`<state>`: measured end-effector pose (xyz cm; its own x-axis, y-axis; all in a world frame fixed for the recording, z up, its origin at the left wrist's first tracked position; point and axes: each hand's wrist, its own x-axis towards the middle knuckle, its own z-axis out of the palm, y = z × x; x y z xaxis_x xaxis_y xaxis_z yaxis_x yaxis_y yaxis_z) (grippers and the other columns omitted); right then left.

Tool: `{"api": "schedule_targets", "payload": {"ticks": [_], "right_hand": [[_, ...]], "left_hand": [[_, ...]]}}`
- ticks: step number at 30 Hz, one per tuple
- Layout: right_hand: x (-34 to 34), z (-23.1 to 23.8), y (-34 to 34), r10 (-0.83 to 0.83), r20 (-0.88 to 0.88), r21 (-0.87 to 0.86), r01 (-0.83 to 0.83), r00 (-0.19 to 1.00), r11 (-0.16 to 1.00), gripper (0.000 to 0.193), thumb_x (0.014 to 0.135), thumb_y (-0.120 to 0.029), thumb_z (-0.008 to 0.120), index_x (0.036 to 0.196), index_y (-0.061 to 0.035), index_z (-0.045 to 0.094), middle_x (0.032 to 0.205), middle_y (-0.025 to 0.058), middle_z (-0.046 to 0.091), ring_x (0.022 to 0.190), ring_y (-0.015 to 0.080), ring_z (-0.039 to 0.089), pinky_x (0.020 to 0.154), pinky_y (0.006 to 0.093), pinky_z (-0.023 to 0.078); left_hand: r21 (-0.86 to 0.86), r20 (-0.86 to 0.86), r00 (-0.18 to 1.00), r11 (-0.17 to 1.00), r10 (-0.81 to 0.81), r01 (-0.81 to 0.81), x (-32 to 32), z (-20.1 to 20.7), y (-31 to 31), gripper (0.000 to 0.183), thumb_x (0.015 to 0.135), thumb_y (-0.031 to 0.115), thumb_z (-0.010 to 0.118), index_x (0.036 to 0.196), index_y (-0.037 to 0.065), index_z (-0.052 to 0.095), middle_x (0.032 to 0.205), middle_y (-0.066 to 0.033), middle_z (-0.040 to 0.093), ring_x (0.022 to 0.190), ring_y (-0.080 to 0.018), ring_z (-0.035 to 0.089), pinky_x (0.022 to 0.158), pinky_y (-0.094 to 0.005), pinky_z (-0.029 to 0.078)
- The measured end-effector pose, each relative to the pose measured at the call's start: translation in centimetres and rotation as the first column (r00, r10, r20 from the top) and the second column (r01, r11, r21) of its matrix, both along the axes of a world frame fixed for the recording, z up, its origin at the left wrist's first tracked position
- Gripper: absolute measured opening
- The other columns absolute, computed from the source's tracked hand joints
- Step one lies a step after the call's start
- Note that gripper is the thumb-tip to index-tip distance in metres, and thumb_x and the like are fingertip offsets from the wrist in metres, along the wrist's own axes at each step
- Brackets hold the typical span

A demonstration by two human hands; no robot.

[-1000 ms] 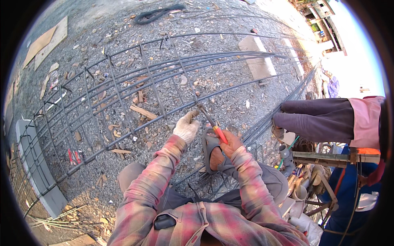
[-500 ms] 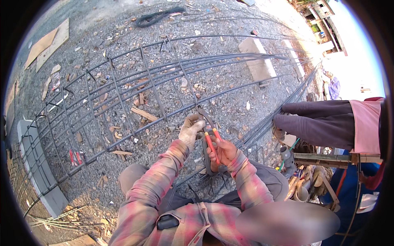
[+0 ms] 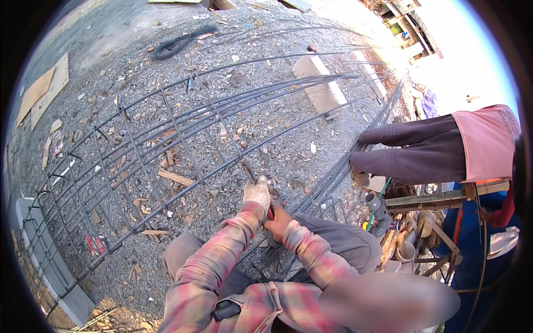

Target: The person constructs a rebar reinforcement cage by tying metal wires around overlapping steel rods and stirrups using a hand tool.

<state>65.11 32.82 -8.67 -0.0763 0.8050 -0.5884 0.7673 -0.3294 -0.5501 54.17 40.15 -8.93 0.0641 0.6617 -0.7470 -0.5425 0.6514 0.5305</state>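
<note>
My gloved left hand (image 3: pixel 257 192) is closed around the upper part of a pair of red-handled pincers (image 3: pixel 249 171). Lower down, my bare right hand (image 3: pixel 278 223) grips the handles, and only a bit of red shows between the two hands. The dark jaws of the pincers meet the near long bar of a steel rebar cage (image 3: pixel 208 176), close to where a cross tie joins it. My fingers and the glove hide most of the tool, and any wire in the jaws is too small to make out.
A concrete block (image 3: pixel 319 83) lies under the bars at the far end, and a grey slab (image 3: pixel 53 261) at the left. Bundled rebar (image 3: pixel 341 172) runs along my right. A person in a pink top (image 3: pixel 486 141) stands at the right beside pipes and scrap (image 3: pixel 408 250).
My hands have come together and the pincers' handles, spread and visible before, are now mostly covered. The left glove has moved from beside the jaws onto the tool. The whole view has shifted slightly.
</note>
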Motion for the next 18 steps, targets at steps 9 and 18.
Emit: {"api": "schedule_targets", "payload": {"ticks": [9,18], "right_hand": [[-2.2,5.4,2.6,-0.184,-0.236,-0.38,0.083,0.954,0.921,0.025,0.084,-0.023,0.057,0.097,-0.0024,0.055,0.071,0.0102,0.059,0.063,0.0169,0.056,0.058,0.0323,0.045],[-1.2,3.5,2.1,-0.519,-0.285,-0.604,0.27,0.806,0.75,0.03,0.078,-0.02,0.064,0.097,0.0008,0.054,0.082,0.0155,0.059,0.077,0.0247,0.061,0.065,0.0349,0.048]], "left_hand": [[0.053,0.507,0.862,0.998,0.007,-0.039,-4.3,1.3,-0.5,0.031,0.084,0.037,0.06,0.082,0.006,0.057,0.075,-0.0099,0.061,0.062,-0.0205,0.059,0.053,-0.0357,0.047],[-0.054,0.524,0.845,0.995,0.102,-0.086,-2.0,0.8,0.1,0.038,0.088,0.042,0.053,0.068,0.01,0.047,0.057,0.0,0.039,0.045,-0.0147,0.038,0.046,-0.0329,0.04]]}}
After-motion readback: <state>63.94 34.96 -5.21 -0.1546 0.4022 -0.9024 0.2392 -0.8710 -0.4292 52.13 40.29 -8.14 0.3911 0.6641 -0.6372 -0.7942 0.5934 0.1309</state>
